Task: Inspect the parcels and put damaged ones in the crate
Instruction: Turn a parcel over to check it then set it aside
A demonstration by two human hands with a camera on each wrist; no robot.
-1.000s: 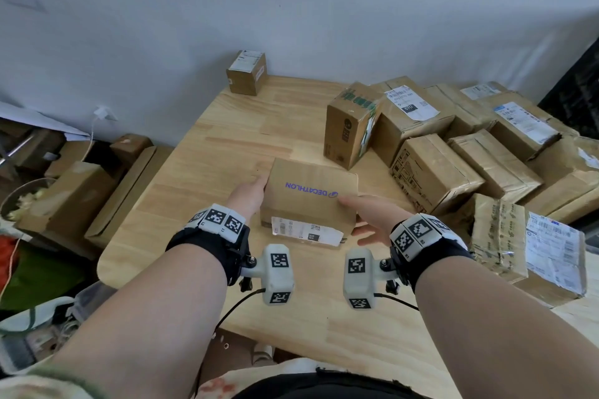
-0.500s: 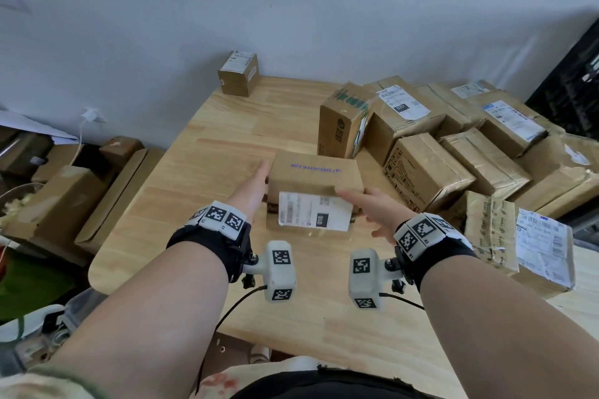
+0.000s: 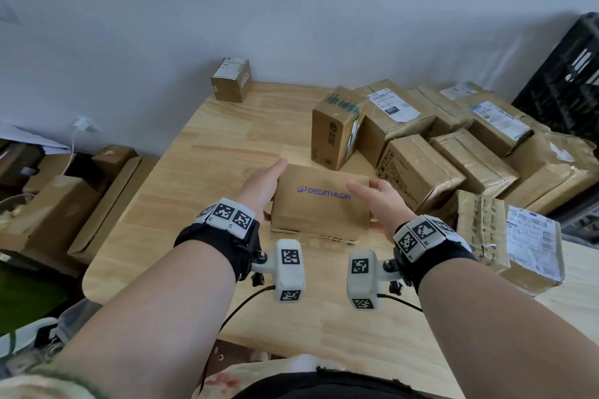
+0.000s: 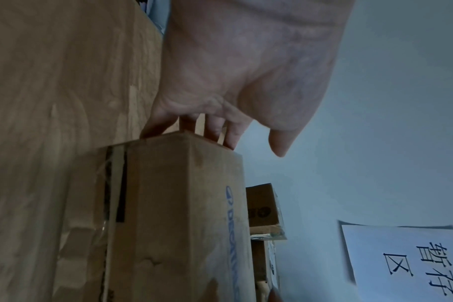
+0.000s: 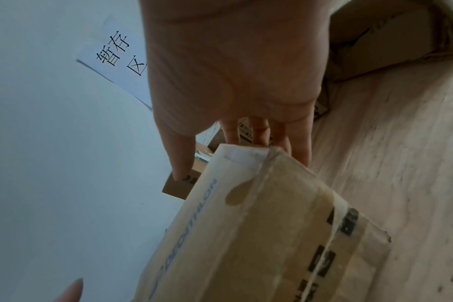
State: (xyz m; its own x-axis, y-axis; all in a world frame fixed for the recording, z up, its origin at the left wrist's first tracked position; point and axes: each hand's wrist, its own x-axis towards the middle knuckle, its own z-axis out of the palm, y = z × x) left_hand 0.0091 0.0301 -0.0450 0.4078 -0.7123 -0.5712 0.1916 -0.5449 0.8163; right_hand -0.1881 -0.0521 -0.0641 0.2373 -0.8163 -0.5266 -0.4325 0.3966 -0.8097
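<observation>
Left hand [image 3: 261,188], right hand [image 3: 384,204]: DECATHLON parcel [image 3: 321,214]

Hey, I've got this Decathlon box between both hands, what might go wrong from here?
1. The Decathlon box is only squeezed between the left hand and the right hand, with fingers fairly straight rather than wrapped round it, so it may slip as you turn it.
2. The upright green-taped box stands close behind it, so a wide turn could knock it over.
</observation>
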